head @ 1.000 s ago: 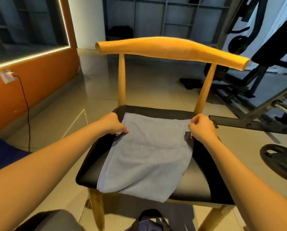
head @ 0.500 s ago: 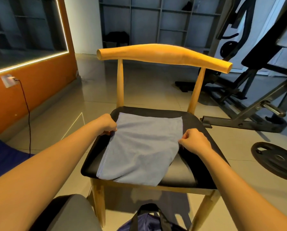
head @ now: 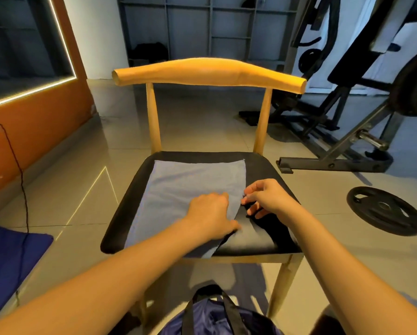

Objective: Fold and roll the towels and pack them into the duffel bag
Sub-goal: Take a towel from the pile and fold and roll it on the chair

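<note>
Left hand (head: 209, 213) lies palm down on the towel (head: 190, 187), close to the towel's right edge, with the fingers loosely bent and pressing the cloth against the seat. The thumb runs along the edge; whether it hooks under the cloth cannot be determined. Right hand (head: 265, 197) sits just beside the left hand, on its right. The thumb and forefinger meet at the towel's right edge and pinch it, while the remaining fingers spread, slightly curled, over the bare seat.

The towel is grey-blue and lies flat on the black seat of the wooden chair (head: 209, 73). It covers the left and centre of the seat and leaves a bare strip on the right. The far edge lies straight, just short of the backrest posts. The near edge reaches the front lip of the seat, and the near right corner is drawn in diagonally toward the left forearm.

The duffel bag (head: 214, 317) stands on the floor in front of the chair, at the near edge of the view. It is blue-purple with black handles raised.

A weight plate (head: 384, 210) lies flat on the tiled floor to the right of the chair. A blue mat (head: 9, 257) lies at the near left.
</note>
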`<action>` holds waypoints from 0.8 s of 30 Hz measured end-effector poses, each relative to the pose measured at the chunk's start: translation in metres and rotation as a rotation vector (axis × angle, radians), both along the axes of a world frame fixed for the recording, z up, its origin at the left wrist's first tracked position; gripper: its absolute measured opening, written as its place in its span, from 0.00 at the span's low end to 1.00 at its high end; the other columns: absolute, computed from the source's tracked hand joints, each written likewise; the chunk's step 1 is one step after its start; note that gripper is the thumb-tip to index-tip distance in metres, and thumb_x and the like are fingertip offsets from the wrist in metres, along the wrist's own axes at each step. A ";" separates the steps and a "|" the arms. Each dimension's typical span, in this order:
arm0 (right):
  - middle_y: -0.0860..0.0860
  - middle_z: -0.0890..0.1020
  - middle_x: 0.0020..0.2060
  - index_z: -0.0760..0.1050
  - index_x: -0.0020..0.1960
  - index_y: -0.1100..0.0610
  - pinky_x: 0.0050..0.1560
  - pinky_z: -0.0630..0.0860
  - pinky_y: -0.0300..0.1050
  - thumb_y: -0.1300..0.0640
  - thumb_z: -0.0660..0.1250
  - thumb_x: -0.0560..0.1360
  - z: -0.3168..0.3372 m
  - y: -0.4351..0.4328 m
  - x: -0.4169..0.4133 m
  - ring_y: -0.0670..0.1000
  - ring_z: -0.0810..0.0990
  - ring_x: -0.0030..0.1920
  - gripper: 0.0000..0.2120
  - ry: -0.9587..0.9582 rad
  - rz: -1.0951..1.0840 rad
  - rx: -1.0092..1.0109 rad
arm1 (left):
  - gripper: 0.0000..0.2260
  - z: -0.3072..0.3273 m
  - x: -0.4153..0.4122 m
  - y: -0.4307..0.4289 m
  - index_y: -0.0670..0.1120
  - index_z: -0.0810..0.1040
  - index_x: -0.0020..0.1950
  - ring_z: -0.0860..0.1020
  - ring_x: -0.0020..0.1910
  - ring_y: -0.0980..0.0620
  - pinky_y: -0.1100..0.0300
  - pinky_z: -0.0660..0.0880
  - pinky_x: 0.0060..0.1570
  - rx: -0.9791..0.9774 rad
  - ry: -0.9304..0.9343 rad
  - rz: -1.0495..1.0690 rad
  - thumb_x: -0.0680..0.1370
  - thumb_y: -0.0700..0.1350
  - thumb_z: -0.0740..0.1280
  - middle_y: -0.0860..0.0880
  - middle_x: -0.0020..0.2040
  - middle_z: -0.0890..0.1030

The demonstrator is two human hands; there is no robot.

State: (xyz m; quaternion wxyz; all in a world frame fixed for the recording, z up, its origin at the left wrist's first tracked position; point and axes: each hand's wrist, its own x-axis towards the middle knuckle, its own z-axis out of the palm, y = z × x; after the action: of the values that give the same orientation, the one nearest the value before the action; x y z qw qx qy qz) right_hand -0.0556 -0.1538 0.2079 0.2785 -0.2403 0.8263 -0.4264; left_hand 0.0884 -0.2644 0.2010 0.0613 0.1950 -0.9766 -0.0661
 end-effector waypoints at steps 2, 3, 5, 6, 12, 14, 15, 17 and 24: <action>0.57 0.85 0.46 0.79 0.53 0.59 0.36 0.82 0.44 0.64 0.70 0.78 -0.003 0.003 0.002 0.52 0.86 0.34 0.05 0.003 0.012 -0.027 | 0.11 -0.004 -0.004 -0.014 0.44 0.76 0.45 0.79 0.49 0.38 0.53 0.71 0.41 0.124 0.052 0.102 0.77 0.52 0.68 0.42 0.49 0.82; 0.58 0.85 0.46 0.79 0.53 0.59 0.36 0.82 0.45 0.64 0.70 0.78 -0.004 0.004 0.003 0.52 0.86 0.34 0.05 0.010 0.016 -0.045 | 0.11 -0.003 -0.003 -0.025 0.42 0.77 0.42 0.79 0.45 0.38 0.52 0.72 0.40 0.245 0.076 0.162 0.77 0.49 0.68 0.41 0.43 0.82; 0.59 0.86 0.46 0.79 0.53 0.59 0.36 0.82 0.45 0.65 0.68 0.79 -0.008 0.005 0.007 0.52 0.85 0.33 0.04 0.014 0.029 -0.076 | 0.13 0.002 0.003 -0.043 0.41 0.77 0.37 0.72 0.33 0.44 0.55 0.70 0.37 0.569 0.150 0.257 0.77 0.46 0.70 0.42 0.32 0.75; 0.59 0.86 0.45 0.79 0.53 0.60 0.35 0.81 0.45 0.66 0.67 0.79 -0.008 0.004 0.011 0.52 0.84 0.33 0.05 0.010 0.041 -0.088 | 0.12 0.004 0.008 -0.048 0.41 0.77 0.37 0.69 0.31 0.47 0.56 0.67 0.36 0.734 0.192 0.298 0.78 0.44 0.71 0.43 0.30 0.71; 0.61 0.84 0.46 0.76 0.61 0.60 0.31 0.79 0.46 0.64 0.66 0.80 -0.009 -0.016 0.035 0.54 0.80 0.31 0.10 0.008 0.160 -0.106 | 0.03 0.006 0.019 -0.056 0.41 0.80 0.49 0.75 0.39 0.47 0.57 0.74 0.39 1.197 0.270 0.488 0.79 0.35 0.67 0.41 0.42 0.78; 0.60 0.83 0.46 0.73 0.63 0.57 0.29 0.78 0.44 0.63 0.66 0.80 -0.011 -0.023 0.038 0.52 0.81 0.30 0.13 0.020 0.154 -0.076 | 0.05 0.006 0.018 -0.057 0.41 0.80 0.52 0.76 0.40 0.46 0.56 0.75 0.39 1.219 0.260 0.490 0.78 0.36 0.66 0.41 0.44 0.79; 0.59 0.83 0.45 0.74 0.62 0.58 0.28 0.77 0.43 0.62 0.66 0.80 -0.012 -0.027 0.038 0.52 0.81 0.29 0.11 0.053 0.146 -0.042 | 0.05 0.007 0.018 -0.057 0.41 0.80 0.52 0.76 0.40 0.47 0.57 0.75 0.38 1.222 0.256 0.492 0.78 0.36 0.66 0.42 0.44 0.79; 0.58 0.84 0.41 0.78 0.56 0.65 0.28 0.78 0.43 0.63 0.66 0.79 -0.013 -0.032 0.037 0.51 0.81 0.28 0.08 0.138 0.153 0.030 | 0.06 0.010 0.018 -0.055 0.40 0.80 0.54 0.76 0.40 0.47 0.57 0.75 0.35 1.223 0.255 0.499 0.79 0.35 0.65 0.42 0.45 0.79; 0.56 0.83 0.35 0.80 0.43 0.64 0.36 0.79 0.51 0.57 0.67 0.74 -0.013 -0.019 0.014 0.57 0.80 0.35 0.09 0.323 0.193 0.179 | 0.06 0.012 0.019 -0.054 0.43 0.81 0.44 0.76 0.39 0.49 0.58 0.75 0.37 1.010 0.223 0.437 0.79 0.37 0.67 0.43 0.43 0.80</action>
State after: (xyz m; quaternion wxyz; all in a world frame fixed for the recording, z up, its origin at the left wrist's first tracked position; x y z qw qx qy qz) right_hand -0.0412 -0.1729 0.1947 0.2021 -0.3579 0.8680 -0.2786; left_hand 0.1072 -0.3181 0.2129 0.0753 0.3897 -0.7483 -0.5315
